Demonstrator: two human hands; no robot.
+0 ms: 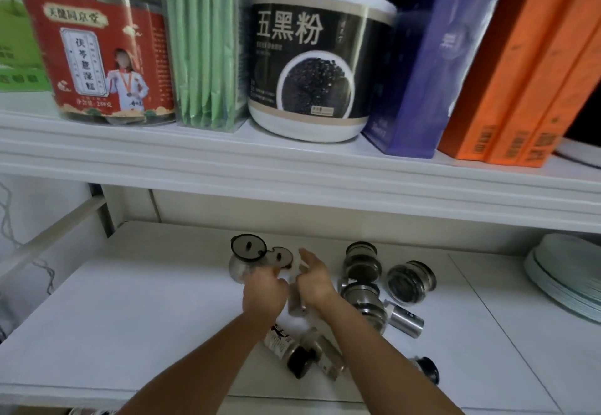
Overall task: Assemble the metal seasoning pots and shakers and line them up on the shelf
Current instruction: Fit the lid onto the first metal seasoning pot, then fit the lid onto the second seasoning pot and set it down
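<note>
On the lower white shelf (136, 300) my left hand (264, 294) and my right hand (313, 279) meet over a small metal shaker (295, 304), both curled round it. Just behind them stands a glass pot (239, 268) with its dark hinged lid (248, 247) flipped up. To the right lie three glass-and-metal seasoning pots (361, 261) (410, 279) (362, 300) and a metal cylinder (406, 320) on its side. Under my forearms lie a labelled bottle with a dark cap (286, 348) and another shaker (328, 361). A dark-capped piece (427, 369) sits at the front right.
A stack of pale plates (566, 278) stands at the right end of the lower shelf. The upper shelf (292, 167) overhangs, carrying a red-labelled jar (97, 53), green packets (208, 43), a black-labelled tub (318, 63), a purple box (432, 66) and orange boxes (520, 66).
</note>
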